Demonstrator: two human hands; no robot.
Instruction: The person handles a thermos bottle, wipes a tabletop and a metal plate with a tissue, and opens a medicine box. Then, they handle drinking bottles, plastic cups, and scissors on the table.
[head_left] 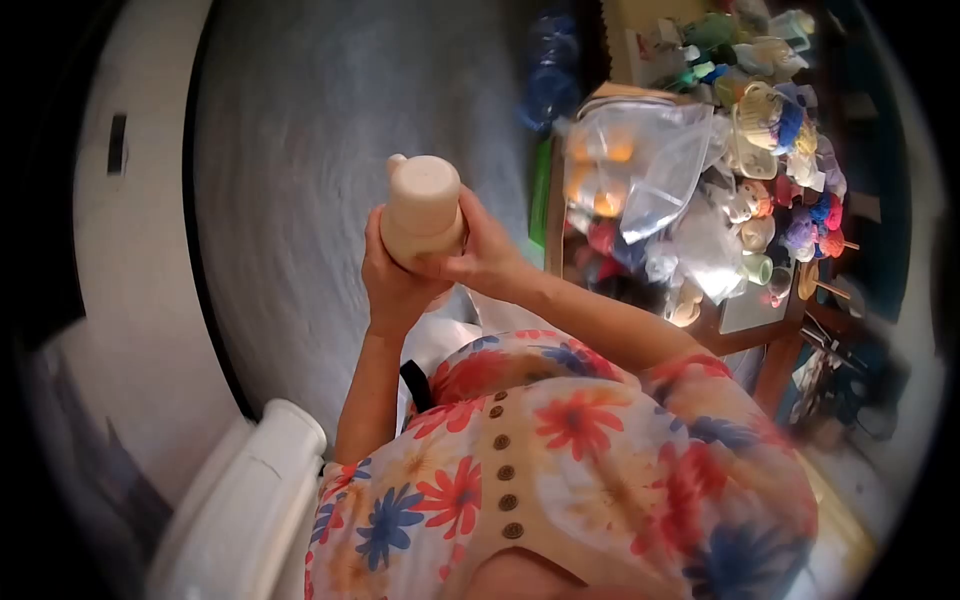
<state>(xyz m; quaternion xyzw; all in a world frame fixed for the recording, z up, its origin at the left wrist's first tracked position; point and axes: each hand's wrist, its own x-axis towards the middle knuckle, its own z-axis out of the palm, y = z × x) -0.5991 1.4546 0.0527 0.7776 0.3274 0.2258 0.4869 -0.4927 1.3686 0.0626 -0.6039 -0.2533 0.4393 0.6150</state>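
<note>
A cream, bottle-shaped object (pixel 425 205) with a narrower round top and a small knob on its left side is held up in front of my body. Around its lower left side wrap the fingers of my left hand (pixel 390 290). My right hand (pixel 485 248) grips it from the right, its thumb across the lower front. Both hands touch the object, which hides part of the fingers.
At the right, a cluttered table (pixel 735 318) holds clear plastic bags (pixel 650 160), coloured yarn balls (pixel 825 215) and small dolls. A blue plastic item (pixel 553 75) lies beyond its corner. A white chair (pixel 255 480) stands at lower left on the grey floor (pixel 300 150).
</note>
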